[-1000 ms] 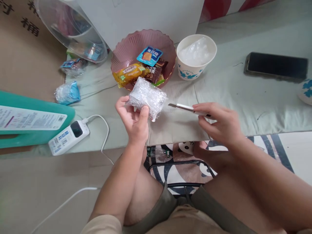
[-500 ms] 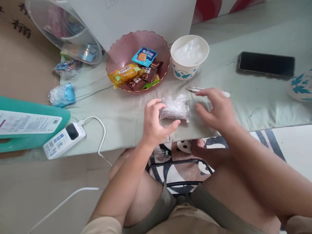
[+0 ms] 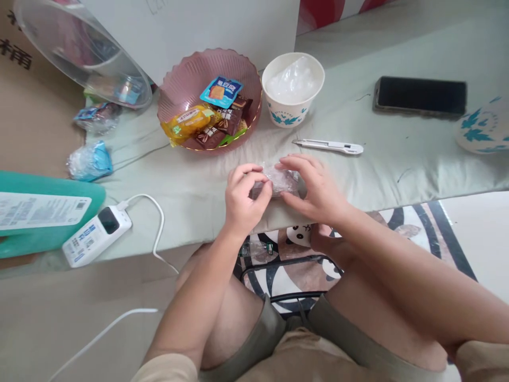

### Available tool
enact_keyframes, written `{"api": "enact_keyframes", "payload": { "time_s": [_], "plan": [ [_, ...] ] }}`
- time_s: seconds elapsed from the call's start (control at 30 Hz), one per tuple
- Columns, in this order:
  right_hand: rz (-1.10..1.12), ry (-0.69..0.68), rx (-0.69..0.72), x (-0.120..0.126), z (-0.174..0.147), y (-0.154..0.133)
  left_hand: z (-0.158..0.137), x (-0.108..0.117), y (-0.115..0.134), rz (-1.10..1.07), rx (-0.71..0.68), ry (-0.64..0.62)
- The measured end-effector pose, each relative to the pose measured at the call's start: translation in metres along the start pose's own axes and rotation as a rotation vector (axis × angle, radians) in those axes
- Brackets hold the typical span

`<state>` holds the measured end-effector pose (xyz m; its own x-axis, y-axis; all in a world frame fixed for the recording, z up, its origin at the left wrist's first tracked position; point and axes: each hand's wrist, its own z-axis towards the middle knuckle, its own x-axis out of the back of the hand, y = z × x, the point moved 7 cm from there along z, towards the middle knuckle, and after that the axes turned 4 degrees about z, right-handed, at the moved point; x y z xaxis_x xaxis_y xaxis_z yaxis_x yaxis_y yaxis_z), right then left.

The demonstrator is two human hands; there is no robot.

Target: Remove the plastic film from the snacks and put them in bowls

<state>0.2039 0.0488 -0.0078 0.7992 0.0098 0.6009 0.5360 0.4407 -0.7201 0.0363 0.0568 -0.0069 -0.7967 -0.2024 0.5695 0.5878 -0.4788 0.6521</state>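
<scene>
A small packet in clear bubble wrap (image 3: 281,180) lies on the cloth near the table's front edge, between my two hands. My left hand (image 3: 247,197) pinches its left end, thumb and fingers nearly meeting. My right hand (image 3: 314,188) spans its right end, fingertips on the far side and thumb on the near side. What the wrap holds is hard to make out. Just beyond my right hand lies a white utility knife (image 3: 330,146), its blade end pointing left.
Behind stand a pink ribbed bowl (image 3: 170,87) of wrapped snacks and a paper cup (image 3: 290,114) stuffed with clear plastic. A phone (image 3: 420,96) lies at right near another paper cup (image 3: 485,127). Leftward are a blue bubble-wrapped packet (image 3: 90,161), a power bank (image 3: 97,236) and a green jug (image 3: 47,183).
My right hand has moved left from beside the knife onto the packet's right end. My left thumb and fingers have closed on its left end. The view has shifted slightly.
</scene>
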Motion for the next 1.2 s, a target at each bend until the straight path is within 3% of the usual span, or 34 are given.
{"api": "enact_keyframes", "payload": {
  "time_s": [0.1, 0.2, 0.3, 0.5, 0.67, 0.87, 1.03, 1.13, 1.2],
  "plan": [
    [0.037, -0.025, -0.037, -0.002, -0.001, 0.003, 0.001, 0.004, -0.004, -0.090, 0.024, 0.050],
    [0.039, -0.051, -0.002, -0.005, -0.001, 0.003, 0.003, -0.004, 0.000, -0.122, -0.039, -0.054],
    [0.053, -0.062, 0.047, -0.007, -0.002, 0.001, 0.005, -0.010, -0.001, -0.157, 0.008, -0.128],
    [0.024, -0.080, -0.023, -0.007, 0.000, 0.009, 0.004, 0.005, -0.028, -0.573, 0.342, 0.117],
    [-0.001, -0.046, 0.008, -0.002, 0.004, 0.002, -0.001, 0.013, -0.056, -0.869, 0.632, 0.265],
    [0.048, 0.067, -0.031, 0.027, 0.008, 0.016, -0.002, 0.024, -0.070, -0.823, 0.688, 0.305],
    [-0.151, 0.127, -0.146, 0.057, 0.000, 0.044, -0.005, 0.032, -0.075, -0.821, 0.719, 0.362],
    [-0.232, 0.258, -0.220, 0.074, -0.006, 0.049, -0.005, 0.040, -0.073, -0.785, 0.696, 0.422],
    [-0.205, 0.293, -0.172, 0.075, -0.007, 0.038, -0.004, 0.049, -0.068, -0.715, 0.619, 0.453]
  ]
}}
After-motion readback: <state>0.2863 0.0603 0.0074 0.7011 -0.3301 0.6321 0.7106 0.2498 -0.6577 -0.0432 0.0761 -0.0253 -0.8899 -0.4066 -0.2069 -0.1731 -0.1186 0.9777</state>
